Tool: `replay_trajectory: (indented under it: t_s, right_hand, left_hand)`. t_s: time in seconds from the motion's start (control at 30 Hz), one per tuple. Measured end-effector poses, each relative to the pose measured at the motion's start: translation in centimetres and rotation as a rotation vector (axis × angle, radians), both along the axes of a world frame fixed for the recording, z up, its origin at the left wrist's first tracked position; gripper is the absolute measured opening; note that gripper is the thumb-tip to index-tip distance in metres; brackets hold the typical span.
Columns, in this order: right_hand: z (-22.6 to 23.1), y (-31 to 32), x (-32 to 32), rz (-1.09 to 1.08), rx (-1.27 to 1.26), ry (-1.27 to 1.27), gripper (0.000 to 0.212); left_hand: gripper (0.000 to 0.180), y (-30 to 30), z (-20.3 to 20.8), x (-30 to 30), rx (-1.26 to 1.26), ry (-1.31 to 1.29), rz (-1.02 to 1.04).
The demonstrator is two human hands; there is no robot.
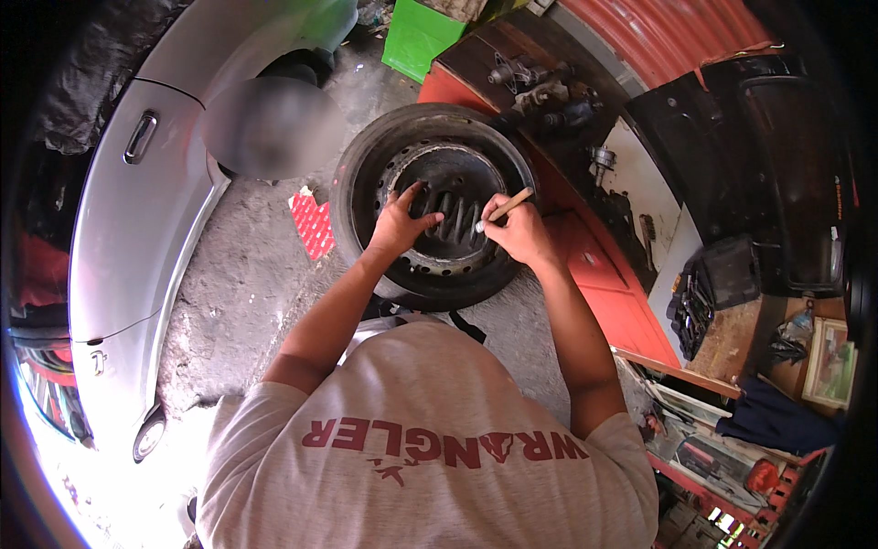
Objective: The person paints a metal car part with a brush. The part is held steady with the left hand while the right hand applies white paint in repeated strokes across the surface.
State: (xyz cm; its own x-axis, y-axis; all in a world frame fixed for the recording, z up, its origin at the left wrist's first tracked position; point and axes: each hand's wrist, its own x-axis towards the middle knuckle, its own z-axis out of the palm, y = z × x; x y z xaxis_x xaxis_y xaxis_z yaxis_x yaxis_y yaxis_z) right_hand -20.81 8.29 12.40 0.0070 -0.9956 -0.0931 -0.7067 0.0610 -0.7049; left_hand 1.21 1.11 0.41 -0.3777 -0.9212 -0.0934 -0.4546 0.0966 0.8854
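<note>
A dark coil spring [459,218] lies on its side across the middle of a black steel wheel with its tyre [361,151], which lies flat in front of me. My left hand [400,222] is at the spring's left end, thumb and fingers spread around the coils and gripping it. At the spring's right end, my right hand [521,233] is closed around a tool with a pale wooden handle [508,205]. A small whitish tip shows below the fingers, next to the last coil; the tool's exact kind cannot be made out.
A silver car door [137,220] stands on the left, partly behind a blurred oval patch. Red-printed cardboard [312,222] lies left of the tyre. To the right, an orange cabinet [599,274] carries metal parts [540,91] and a dark tool case [722,274]. A green box [421,38] stands beyond.
</note>
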Motion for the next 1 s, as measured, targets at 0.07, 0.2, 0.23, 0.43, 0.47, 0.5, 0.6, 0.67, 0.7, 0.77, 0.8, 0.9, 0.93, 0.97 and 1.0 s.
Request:
replay_trajectory:
  t_s: [0.07, 0.2, 0.23, 0.43, 0.47, 0.5, 0.6, 0.67, 0.7, 0.77, 0.8, 0.9, 0.93, 0.97, 1.0]
  right_hand:
    - [-1.0, -0.4, -0.6, -0.071, 0.020, -0.124, 0.010]
    - [-0.1, -0.2, -0.3, 0.072, 0.152, -0.038, 0.013]
    - [-0.3, -0.4, 0.2, 0.044, 0.137, -0.046, 0.013]
    - [-0.4, -1.4, 0.7, -0.078, 0.014, 0.025, 0.016]
    - [0.0, -1.4, 0.8, -0.056, 0.053, 0.049, 0.015]
    - [0.1, -1.2, 0.8, -0.005, 0.135, 0.057, 0.015]
    - [-0.6, -1.4, 0.5, -0.096, 0.050, -0.009, 0.015]
    - [-0.7, -1.9, 0.0, -0.160, -0.078, 0.070, 0.015]
    - [-0.7, -1.8, -0.3, -0.111, -0.034, 0.055, 0.015]
    - [-0.4, -1.6, -0.4, -0.001, 0.095, 0.026, 0.015]
    - [0.0, -1.5, -0.3, 0.059, 0.179, 0.010, 0.015]
    - [-0.4, -1.9, -0.1, -0.049, 0.036, 0.042, 0.015]
    - [-0.9, -2.2, -0.3, -0.106, -0.035, 0.044, 0.015]
    - [-0.9, -2.7, -0.3, -0.105, -0.096, 0.058, 0.016]
    - [-0.7, -2.7, -0.4, -0.071, -0.037, 0.047, 0.016]
  left_hand:
    - [0.085, 0.0, 0.0, 0.0, 0.006, 0.004, 0.000]
    - [0.085, 0.0, 0.2, 0.0, 0.032, 0.010, -0.008]
    - [0.085, -0.1, 0.3, 0.0, 0.028, 0.009, -0.008]
    - [0.086, 0.1, 0.2, 0.1, 0.010, 0.012, -0.008]
    - [0.086, 0.1, 0.3, 0.1, 0.020, 0.014, -0.009]
    - [0.086, 0.1, 0.5, 0.1, 0.030, 0.017, -0.011]
    - [0.086, 0.0, 0.3, 0.1, 0.020, 0.019, -0.015]
    - [0.086, 0.0, 0.1, 0.0, 0.006, 0.017, -0.015]
    - [0.086, 0.0, 0.1, 0.0, 0.003, 0.014, -0.014]
    - [0.087, 0.0, 0.4, 0.0, 0.015, 0.006, -0.015]
    - [0.087, 0.0, 0.8, 0.0, 0.032, 0.001, -0.017]
    - [0.087, 0.0, 0.6, 0.0, 0.034, 0.004, -0.018]
    - [0.087, 0.0, 0.4, 0.0, 0.028, 0.009, -0.016]
    - [0.087, 0.0, 0.3, 0.0, 0.029, 0.010, -0.016]
    - [0.087, 0.0, 0.3, 0.0, 0.031, 0.011, -0.015]
